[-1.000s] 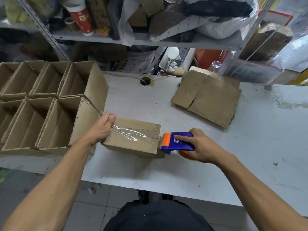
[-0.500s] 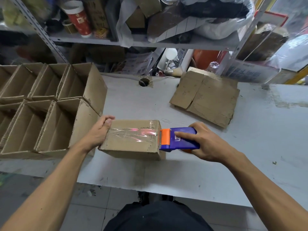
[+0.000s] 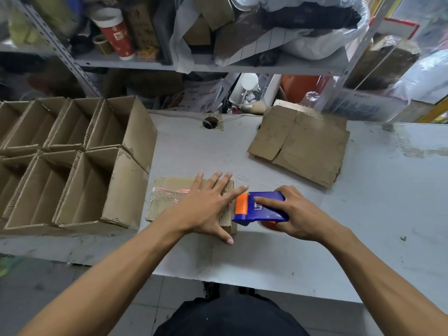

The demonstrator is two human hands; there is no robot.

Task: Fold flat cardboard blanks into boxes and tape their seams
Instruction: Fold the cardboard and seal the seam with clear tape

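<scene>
The left hand (image 3: 206,209) lies flat with its fingers spread, pressing on top of the small box (image 3: 174,200) that sits on the white table (image 3: 363,214). Just right of it, the right hand (image 3: 293,214) has its grip curled around the blue and orange tape tool (image 3: 257,207), which touches the box's right end. Open boxes (image 3: 72,166) stand left of the hands, and flat cardboard (image 3: 303,144) lies beyond the right hand.

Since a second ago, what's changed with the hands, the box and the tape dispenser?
The left hand let go of the box's left end and now presses flat on its taped top, near the right end. The right hand keeps gripping the tape dispenser at the box's right end. Flat blanks and finished boxes unchanged.
</scene>
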